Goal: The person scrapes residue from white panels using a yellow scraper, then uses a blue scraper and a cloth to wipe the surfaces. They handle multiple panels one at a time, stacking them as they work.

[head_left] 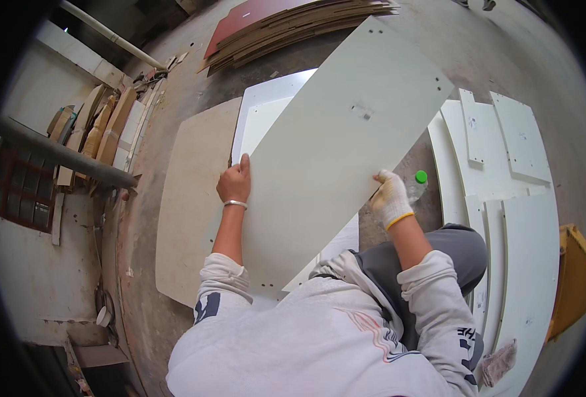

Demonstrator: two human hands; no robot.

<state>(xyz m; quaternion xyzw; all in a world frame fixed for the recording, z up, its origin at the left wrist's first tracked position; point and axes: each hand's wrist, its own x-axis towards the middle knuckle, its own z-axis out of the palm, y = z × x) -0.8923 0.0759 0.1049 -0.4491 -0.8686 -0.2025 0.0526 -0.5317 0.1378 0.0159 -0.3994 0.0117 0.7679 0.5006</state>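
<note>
A long pale grey-white panel [326,145] is held up in front of me, slanting from lower left to upper right. Small dark holes sit near its corners, and a little label is stuck on its face. My bare left hand [234,182], a bracelet at the wrist, grips the left edge with the thumb on the face. On the opposite edge, my right hand [391,197] in a white work glove is closed on the panel, its fingertips partly hidden behind. Beneath it lie white panels [266,112] and a beige board [197,192].
To the right, white panels [458,152] lie stacked, with a crumpled cloth [499,363] on them. A clear bottle with a green cap [421,176] stands by my right hand. Brown boards [286,33] are piled at the back. Cardboard pieces [111,126] lean on the left wall.
</note>
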